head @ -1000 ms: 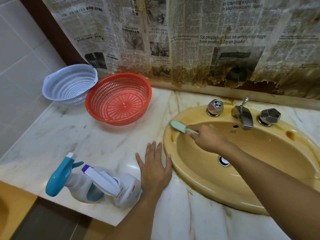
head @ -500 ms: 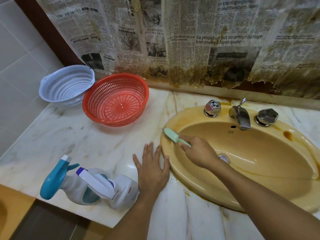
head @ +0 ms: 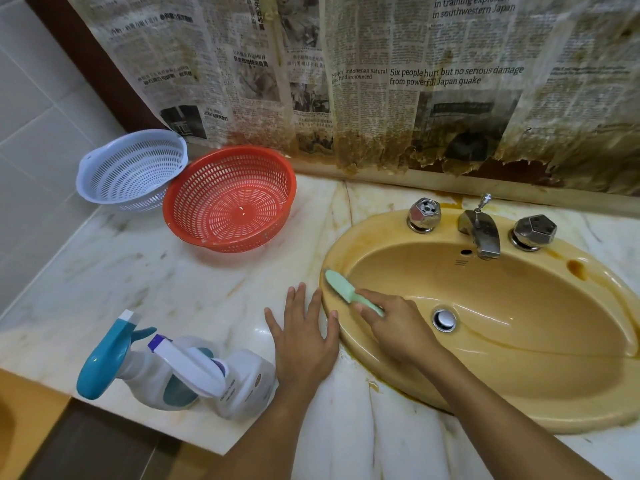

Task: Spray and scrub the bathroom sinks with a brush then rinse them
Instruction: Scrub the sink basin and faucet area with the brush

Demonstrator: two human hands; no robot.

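Marble counter setup: left hand spread flat beside the yellow sink, probably for balance, while right hand pinches the green brush against the left rim, spray bottles parked nearby.

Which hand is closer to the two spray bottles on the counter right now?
Left. The left hand lies flat on the counter, right beside the spray bottles. The right hand is farther off, inside the sink, holding the green brush.
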